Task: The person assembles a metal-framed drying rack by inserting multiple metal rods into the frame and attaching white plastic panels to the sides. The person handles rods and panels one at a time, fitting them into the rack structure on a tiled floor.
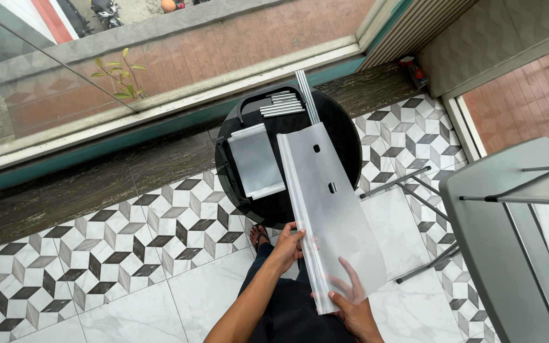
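I hold a long translucent grey plastic panel (328,197) with two small slots, its far end resting over a round black table (351,136). My left hand (287,244) grips the panel's left ribbed edge near the middle. My right hand (351,298) holds its near end from below, fingers spread against the sheet. On the table lie a smaller grey panel (254,160), several short metal rods (282,105) and a long metal rod (306,95).
A grey rack with thin metal rails (516,216) stands at the right. Metal table legs (414,190) reach out onto the patterned tile floor. A glass railing and ledge with a small plant (122,76) run along the far side.
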